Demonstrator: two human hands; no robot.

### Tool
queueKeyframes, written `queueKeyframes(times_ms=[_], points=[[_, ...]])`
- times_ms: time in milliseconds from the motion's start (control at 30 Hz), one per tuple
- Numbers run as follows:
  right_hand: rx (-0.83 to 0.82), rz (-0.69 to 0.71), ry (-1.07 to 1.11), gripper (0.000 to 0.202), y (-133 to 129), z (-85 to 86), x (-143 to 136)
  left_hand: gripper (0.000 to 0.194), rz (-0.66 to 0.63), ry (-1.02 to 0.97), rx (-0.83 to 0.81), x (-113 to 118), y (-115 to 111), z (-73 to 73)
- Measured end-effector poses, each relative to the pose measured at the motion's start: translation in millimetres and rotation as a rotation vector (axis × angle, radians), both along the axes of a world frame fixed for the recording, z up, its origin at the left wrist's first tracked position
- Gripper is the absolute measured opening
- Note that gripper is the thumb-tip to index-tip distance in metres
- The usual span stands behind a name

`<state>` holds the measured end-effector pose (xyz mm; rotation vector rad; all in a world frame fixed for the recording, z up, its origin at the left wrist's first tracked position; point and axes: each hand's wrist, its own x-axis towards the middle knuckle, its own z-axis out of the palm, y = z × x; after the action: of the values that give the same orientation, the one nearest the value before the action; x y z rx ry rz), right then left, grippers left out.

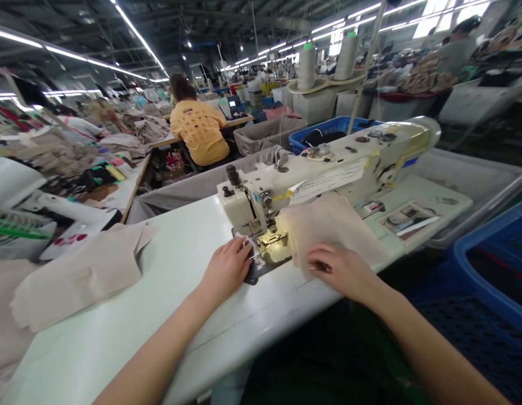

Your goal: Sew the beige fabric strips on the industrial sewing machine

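Observation:
A cream industrial sewing machine stands on a pale green table, its lamp lighting the needle area. My left hand lies just left of the presser foot, fingers bent and close together. A small white bit shows at its fingertips; I cannot make out what it is. My right hand has curled fingers at the near edge of a beige fabric piece, which lies right of the needle against the machine body. More beige fabric pieces lie stacked on the table's left side.
A recessed tray with small tools sits at the table's right. Blue crates stand close on my right. Thread cones stand behind the machine. Ahead, a person in a yellow shirt sits with their back to me. Cloth-lined bins border the far edge.

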<state>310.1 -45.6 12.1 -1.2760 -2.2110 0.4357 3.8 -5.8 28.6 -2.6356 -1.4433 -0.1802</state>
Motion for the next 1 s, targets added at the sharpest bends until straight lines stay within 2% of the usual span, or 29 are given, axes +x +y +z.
queueKeyframes(times_ms=[100,300,367,533,600,733,800,900,1000], points=[[-0.025,0.109,-0.147,0.022,-7,1.9,10,0.028,0.021,-0.026,-0.070,5,-23,-2.4],[0.048,0.202,-0.396,0.024,-11,-1.1,-2,0.027,-0.031,-0.109,-0.079,12,-47,-7.0],[0.034,0.160,-0.372,0.019,-8,-2.3,-4,0.026,-0.056,-0.123,-0.077,16,-52,-6.9],[-0.074,0.051,-0.119,0.010,-2,-1.9,-1,0.022,-0.118,-0.157,-0.117,29,-57,-3.8],[-0.058,0.037,-0.167,0.002,-6,1.5,-5,0.021,-0.143,-0.173,-0.143,37,-57,-1.6],[0.027,-0.048,-0.454,0.009,-22,5.9,-25,0.019,-0.166,-0.188,-0.186,54,-57,3.0],[0.043,-0.086,-0.504,0.010,-27,3.7,-33,0.017,-0.162,-0.183,-0.196,61,-57,4.2],[0.028,-0.148,-0.365,0.008,-25,-4.3,-31,0.016,-0.150,-0.170,-0.193,65,-58,2.8],[-0.040,-0.163,-0.045,0.007,-14,-12.4,-17,0.020,-0.150,-0.168,-0.172,66,-57,-1.8]])
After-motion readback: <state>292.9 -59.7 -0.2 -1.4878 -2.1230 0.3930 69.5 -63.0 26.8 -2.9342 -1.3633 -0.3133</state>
